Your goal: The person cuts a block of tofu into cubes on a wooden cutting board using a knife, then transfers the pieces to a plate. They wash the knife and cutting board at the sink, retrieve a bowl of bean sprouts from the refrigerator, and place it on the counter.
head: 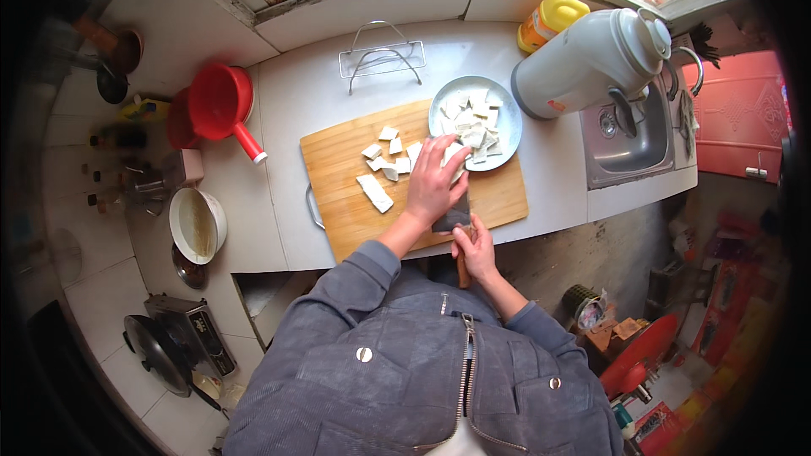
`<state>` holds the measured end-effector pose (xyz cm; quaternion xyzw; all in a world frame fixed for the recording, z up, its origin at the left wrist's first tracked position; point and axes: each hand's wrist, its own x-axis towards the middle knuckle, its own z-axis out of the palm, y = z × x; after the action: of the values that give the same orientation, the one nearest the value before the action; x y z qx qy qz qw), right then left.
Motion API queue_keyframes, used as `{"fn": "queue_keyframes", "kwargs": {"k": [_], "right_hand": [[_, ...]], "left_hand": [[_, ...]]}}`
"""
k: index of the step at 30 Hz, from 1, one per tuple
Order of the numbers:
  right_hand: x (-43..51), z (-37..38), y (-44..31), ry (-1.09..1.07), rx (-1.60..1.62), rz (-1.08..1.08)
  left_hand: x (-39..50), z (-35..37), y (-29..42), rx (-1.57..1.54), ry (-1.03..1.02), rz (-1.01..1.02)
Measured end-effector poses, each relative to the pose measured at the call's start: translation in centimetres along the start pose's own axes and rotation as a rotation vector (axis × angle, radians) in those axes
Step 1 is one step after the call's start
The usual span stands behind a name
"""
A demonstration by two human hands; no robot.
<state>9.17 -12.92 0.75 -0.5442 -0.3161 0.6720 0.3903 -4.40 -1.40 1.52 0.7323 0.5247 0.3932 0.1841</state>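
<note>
My right hand [475,247] grips the wooden handle of a cleaver [451,218], whose wide dark blade lies over the near right part of a wooden cutting board [342,221]. My left hand [434,180] is curled over white tofu pieces [453,158] at the far end of the blade, partly hiding them. Just beyond the fingertips, a pale blue plate [437,98] holds a heap of tofu pieces [472,117] and overlaps the board's far right corner. Left of my left hand, several tofu cubes [388,155] and one longer tofu slab [374,194] lie on the board.
A wire rack [382,58] stands behind the board. To the right are a grey thermos flask [573,69], a yellow jug [550,22] and a steel sink [652,139]. Leftward sit a red dipper [218,101], a white bowl [217,226] and a stove with a lidded pan [158,348].
</note>
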Motion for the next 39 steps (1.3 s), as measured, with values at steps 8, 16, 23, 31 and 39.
{"fn": "queue_keyframes", "kwargs": {"k": [8, 16, 23, 31, 39], "right_hand": [[3.6, -4.5, -7.8, 0.212, -0.186, -0.029], [0.3, -8.6, -7.3, 0.268, -0.321, -0.138], [-3.3, -7.9, -2.5, 0.14, -0.478, -0.059], [-2.9, -6.3, -1.9, 0.152, -0.577, -0.047], [0.2, -0.6, -0.3, 0.194, -1.14, -0.283]], "left_hand": [[7.0, 8.6, -2.0, 0.016, 0.052, -0.071], [5.0, 5.6, -1.8, 0.205, 0.062, -0.105], [0.9, 0.8, -10.1, 0.207, -0.225, -0.164], [1.1, -1.3, -10.8, 0.16, -0.454, -0.031], [0.3, -4.5, -13.5, 0.135, -0.528, -0.005]]}}
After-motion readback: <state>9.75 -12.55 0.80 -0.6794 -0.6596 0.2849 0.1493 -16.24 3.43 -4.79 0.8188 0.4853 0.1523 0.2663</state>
